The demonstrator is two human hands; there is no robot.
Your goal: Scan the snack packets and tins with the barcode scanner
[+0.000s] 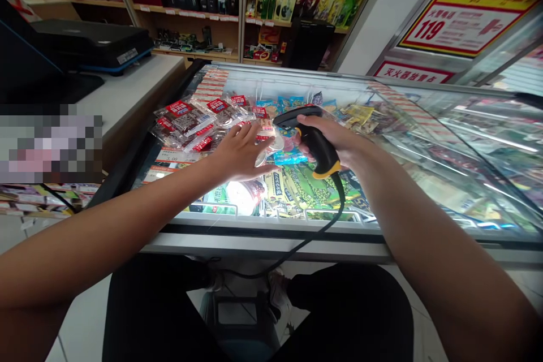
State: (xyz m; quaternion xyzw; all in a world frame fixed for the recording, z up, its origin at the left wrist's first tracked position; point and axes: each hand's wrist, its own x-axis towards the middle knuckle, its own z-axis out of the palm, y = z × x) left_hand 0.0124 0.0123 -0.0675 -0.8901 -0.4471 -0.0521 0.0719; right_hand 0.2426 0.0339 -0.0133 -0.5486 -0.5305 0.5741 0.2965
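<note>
My right hand (338, 134) is wrapped round a black and yellow barcode scanner (321, 150), its head tilted toward the left. A black cable hangs from the scanner's handle and loops down past the front edge of the glass-topped freezer (271, 246). My left hand (242, 154) lies palm down with fingers spread, over or on the clear packets; whether it presses on one cannot be made out. Several clear packets with red labels (186, 116) lie on the glass to its left and beyond it. Part of the packet (265, 129) between my hands is hidden by my fingers.
Bagged goods in green and yellow packs (309, 186) show through the glass. On the left stands a white counter (139, 82) with a black device (93, 42). Shelves of products (190, 11) line the back, and a wall sign (462, 20) hangs at the right.
</note>
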